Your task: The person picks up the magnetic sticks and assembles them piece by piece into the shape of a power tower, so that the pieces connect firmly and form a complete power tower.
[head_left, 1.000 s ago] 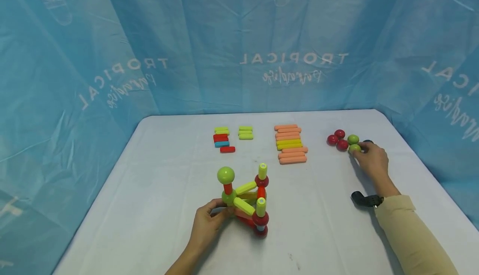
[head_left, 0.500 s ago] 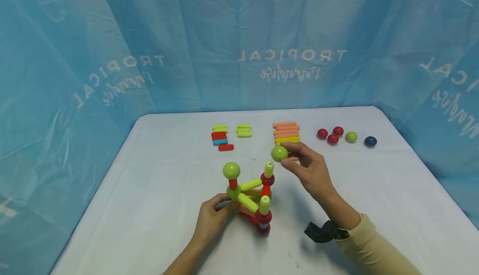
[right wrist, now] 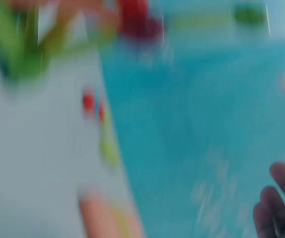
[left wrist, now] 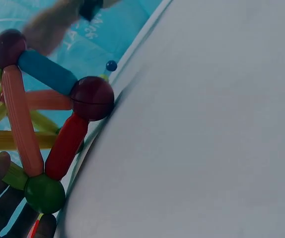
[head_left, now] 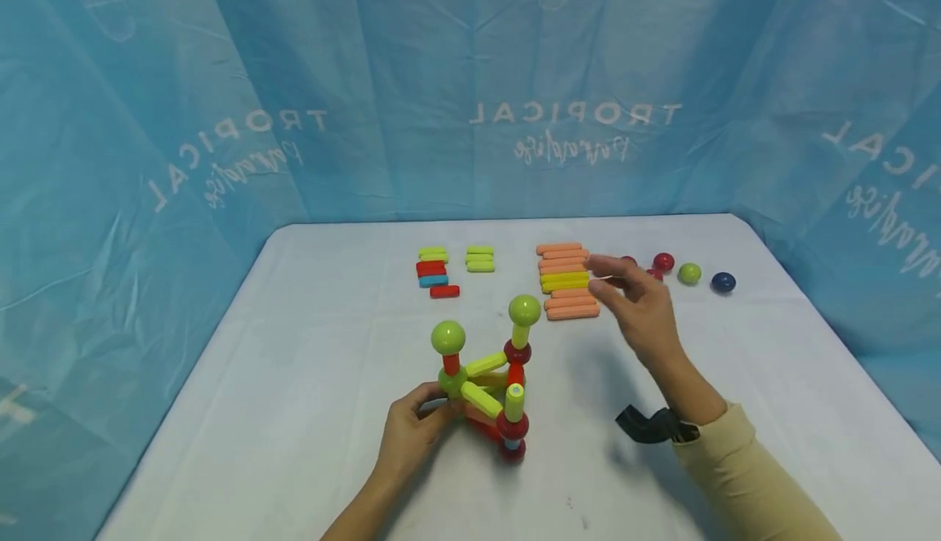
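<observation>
A construction of balls and rods [head_left: 481,400], which look like magnetic building pieces, stands on the table. My left hand [head_left: 412,435] pinches it at a green ball on its left side. One green ball [head_left: 524,310] tops its far upright rod, and another green ball [head_left: 448,337] tops the left upright. The near upright rod [head_left: 515,403] has no ball on it. In the left wrist view a blue rod [left wrist: 48,71] joins two dark red balls. My right hand [head_left: 647,316] hovers to the right with fingers apart and holds nothing; the right wrist view is blurred.
Orange and yellow rods [head_left: 564,279] lie in a column behind the construction. Short red, blue and green rods [head_left: 434,281] are to their left. Red balls [head_left: 664,262], a green ball [head_left: 689,274] and a dark blue ball [head_left: 724,282] lie at the far right.
My right hand has picked a green ball from the far right, carried it left and set it on the far upright rod. It has let go and drawn back right. My left hand stays put.
</observation>
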`<action>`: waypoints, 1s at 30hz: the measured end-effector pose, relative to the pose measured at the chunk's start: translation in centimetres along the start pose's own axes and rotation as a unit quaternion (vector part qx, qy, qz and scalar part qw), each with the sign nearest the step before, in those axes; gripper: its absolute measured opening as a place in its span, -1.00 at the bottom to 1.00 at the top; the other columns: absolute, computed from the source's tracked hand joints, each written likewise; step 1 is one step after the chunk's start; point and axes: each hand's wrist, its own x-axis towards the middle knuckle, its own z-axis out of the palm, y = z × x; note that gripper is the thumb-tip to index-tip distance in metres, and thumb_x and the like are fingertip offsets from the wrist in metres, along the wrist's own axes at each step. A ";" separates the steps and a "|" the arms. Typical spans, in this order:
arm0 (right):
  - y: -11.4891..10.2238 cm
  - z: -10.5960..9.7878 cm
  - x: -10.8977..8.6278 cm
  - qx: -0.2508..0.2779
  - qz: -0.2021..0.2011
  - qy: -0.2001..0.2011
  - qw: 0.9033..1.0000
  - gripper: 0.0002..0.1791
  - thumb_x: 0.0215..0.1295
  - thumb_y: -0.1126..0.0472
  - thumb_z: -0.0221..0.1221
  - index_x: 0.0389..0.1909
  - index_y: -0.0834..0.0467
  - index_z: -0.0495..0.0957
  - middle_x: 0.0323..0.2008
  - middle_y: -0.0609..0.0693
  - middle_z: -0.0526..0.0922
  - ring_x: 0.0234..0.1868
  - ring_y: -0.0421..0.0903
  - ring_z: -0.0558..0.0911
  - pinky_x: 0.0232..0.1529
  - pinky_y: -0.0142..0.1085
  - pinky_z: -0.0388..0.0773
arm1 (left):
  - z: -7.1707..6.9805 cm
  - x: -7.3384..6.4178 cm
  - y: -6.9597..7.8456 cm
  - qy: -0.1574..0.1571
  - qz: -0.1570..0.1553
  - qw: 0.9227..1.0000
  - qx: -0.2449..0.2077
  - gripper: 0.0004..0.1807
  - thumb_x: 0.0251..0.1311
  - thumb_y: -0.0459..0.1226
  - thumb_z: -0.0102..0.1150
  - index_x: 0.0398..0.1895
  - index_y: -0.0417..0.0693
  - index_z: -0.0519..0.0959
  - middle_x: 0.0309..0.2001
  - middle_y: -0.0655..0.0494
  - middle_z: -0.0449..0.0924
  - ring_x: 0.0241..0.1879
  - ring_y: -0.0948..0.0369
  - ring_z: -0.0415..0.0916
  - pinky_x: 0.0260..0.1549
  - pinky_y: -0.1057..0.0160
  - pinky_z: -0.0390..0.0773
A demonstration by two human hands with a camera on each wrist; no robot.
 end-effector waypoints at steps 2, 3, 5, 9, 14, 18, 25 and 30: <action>2.5 -1.9 1.5 -0.052 0.067 0.045 0.995 -0.56 0.33 0.07 0.20 0.16 0.17 0.50 0.07 0.04 0.57 0.05 -0.05 0.50 -0.01 -0.41 0.45 | 0.0 -0.6 0.1 -0.001 -0.010 1.000 -0.002 -0.72 0.09 -0.25 0.38 -0.13 -0.15 0.66 -0.11 0.02 0.66 -0.10 0.10 0.61 -0.11 0.30 0.52; 4.0 -2.9 2.2 -0.070 0.104 0.061 0.990 -0.53 0.33 0.02 0.19 0.18 0.16 0.49 0.08 0.05 0.56 0.03 -0.04 0.51 -0.01 -0.38 0.47 | 0.0 -0.9 0.2 -0.004 -0.016 1.000 -0.006 -0.72 0.09 -0.25 0.38 -0.13 -0.15 0.65 -0.11 0.02 0.66 -0.11 0.11 0.61 -0.11 0.30 0.52; 6.7 -4.9 3.3 -0.119 0.175 0.079 0.974 -0.47 0.34 -0.04 0.16 0.24 0.15 0.44 0.11 0.08 0.54 0.07 -0.02 0.50 0.03 -0.29 0.48 | 0.2 -1.6 0.4 -0.014 -0.025 1.000 -0.006 -0.72 0.09 -0.24 0.38 -0.13 -0.14 0.66 -0.10 0.02 0.65 -0.14 0.12 0.62 -0.13 0.30 0.52; 10.8 -7.8 3.9 -0.196 0.265 0.055 0.942 -0.42 0.38 0.05 0.12 0.32 0.25 0.33 0.17 0.24 0.45 0.15 0.15 0.42 0.10 -0.04 0.43 | 1.0 -2.6 0.4 -0.053 -0.027 0.998 0.002 -0.74 0.09 -0.26 0.37 -0.14 -0.15 0.67 -0.12 0.04 0.66 -0.13 0.15 0.61 -0.12 0.30 0.52; 13.1 -8.8 3.9 -0.275 0.270 -0.004 0.923 -0.40 0.33 0.14 0.14 0.29 0.37 0.30 0.13 0.35 0.42 0.10 0.24 0.38 0.02 0.05 0.42 | 2.2 -2.9 0.4 -0.105 0.005 0.994 0.009 -0.74 0.10 -0.30 0.35 -0.12 -0.16 0.67 -0.15 0.06 0.68 -0.09 0.14 0.59 -0.10 0.30 0.52; 14.1 -8.8 4.1 -0.305 0.260 -0.030 0.916 -0.41 0.31 0.18 0.15 0.27 0.39 0.31 0.05 0.37 0.45 0.04 0.27 0.41 0.01 0.08 0.41 | 3.2 -2.1 0.5 -0.119 0.013 0.993 0.003 -0.75 0.12 -0.31 0.33 -0.11 -0.16 0.67 -0.12 0.05 0.67 -0.08 0.13 0.60 -0.11 0.31 0.53; 9.5 -6.7 2.1 -0.172 0.223 0.014 0.959 -0.39 0.33 -0.02 0.19 0.31 0.18 0.37 0.15 0.22 0.45 0.11 0.11 0.42 0.01 -0.14 0.46 | 3.9 -0.6 0.5 -0.121 0.020 0.992 0.004 -0.76 0.13 -0.32 0.31 -0.12 -0.18 0.66 -0.11 0.03 0.67 -0.07 0.12 0.59 -0.09 0.30 0.53; 2.3 -3.8 -1.9 -0.015 0.125 0.006 0.992 -0.45 0.30 0.01 0.22 0.26 0.12 0.42 0.10 0.07 0.52 0.05 -0.03 0.48 -0.02 -0.41 0.47 | 3.9 0.2 0.5 -0.110 0.035 0.993 0.019 -0.77 0.13 -0.32 0.31 -0.13 -0.18 0.66 -0.12 0.04 0.67 -0.06 0.12 0.59 -0.09 0.28 0.53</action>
